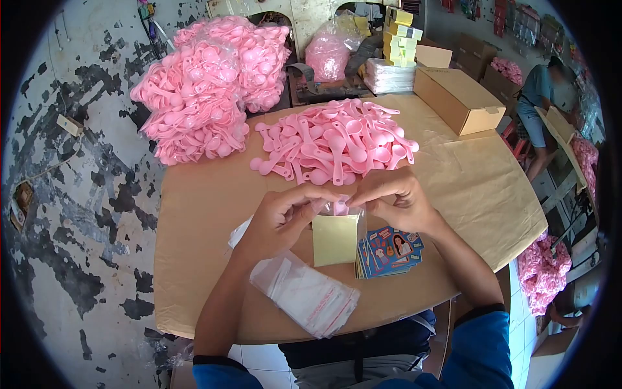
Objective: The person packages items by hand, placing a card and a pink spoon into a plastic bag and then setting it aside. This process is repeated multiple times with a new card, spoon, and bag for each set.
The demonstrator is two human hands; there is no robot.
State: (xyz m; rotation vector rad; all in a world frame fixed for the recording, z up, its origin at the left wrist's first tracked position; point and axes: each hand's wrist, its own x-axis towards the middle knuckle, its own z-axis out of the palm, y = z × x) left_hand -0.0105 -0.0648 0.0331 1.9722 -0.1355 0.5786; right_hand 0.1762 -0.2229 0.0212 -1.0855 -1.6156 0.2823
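Observation:
My left hand and my right hand are closed in pinches at the upper edge of a clear plastic bag. A plain pale-yellow card shows in the bag. Between my fingertips, the end of a pink plastic piece shows at the bag's mouth; the rest of it is hidden. Right of the bag lies a stack of blue printed cards. A stack of clear bags rests below my left hand. Beyond both hands is a heap of pink measuring spoons.
Large clear sacks of pink spoons stand at the back left. A cardboard box sits at the table's far right corner, near stacked yellow packs. Another person sits at the right. Brown paper covers the table.

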